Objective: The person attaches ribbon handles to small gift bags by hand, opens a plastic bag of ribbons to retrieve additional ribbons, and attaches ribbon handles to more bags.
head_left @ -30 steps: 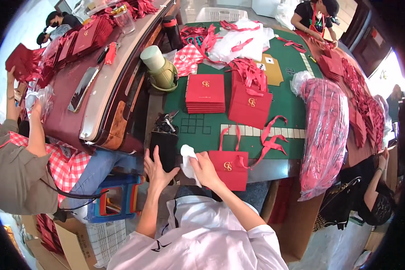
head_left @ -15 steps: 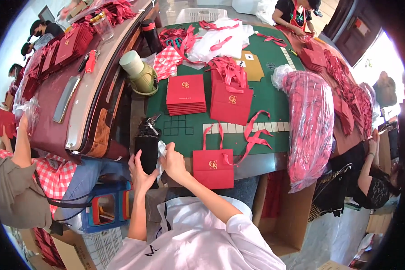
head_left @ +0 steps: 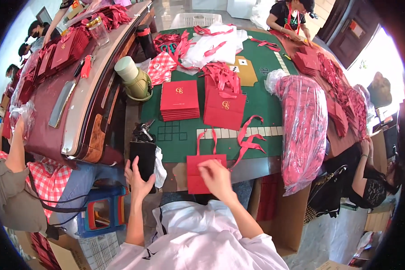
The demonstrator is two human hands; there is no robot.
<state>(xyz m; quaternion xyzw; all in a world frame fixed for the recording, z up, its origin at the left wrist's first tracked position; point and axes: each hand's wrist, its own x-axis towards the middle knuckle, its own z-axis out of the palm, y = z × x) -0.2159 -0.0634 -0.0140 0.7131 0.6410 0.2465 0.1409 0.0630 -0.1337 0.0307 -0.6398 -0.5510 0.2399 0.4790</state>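
Observation:
My left hand (head_left: 139,181) is wrapped along the edges of a black rectangular pouch (head_left: 142,155), fingers on one side and thumb on the other. Dark straps or keys (head_left: 142,131) lie at its top end. A crumpled white tissue (head_left: 159,167) rests beside the pouch, touched by neither hand. Over a small red paper gift bag (head_left: 195,183) hovers my right hand (head_left: 217,181), its fingers bent together; whatever they may pinch is hidden. The bag lies at the table's near edge, its two ribbon handles (head_left: 214,140) pointing away from me. My hand covers the bag's middle.
Stacked red folded bags (head_left: 179,100) and a ribbon-topped red bag (head_left: 225,109) lie on the green table (head_left: 175,150). A loose red ribbon (head_left: 249,143) is nearby. A plastic-wrapped red bundle (head_left: 303,135) is at right, a green flask (head_left: 137,83) at left. Co-workers sit at both sides.
My right hand has left the white tissue and moved right, over the small red bag. The tissue stays beside the pouch. My left hand remains around the pouch, and the whole view has shifted slightly.

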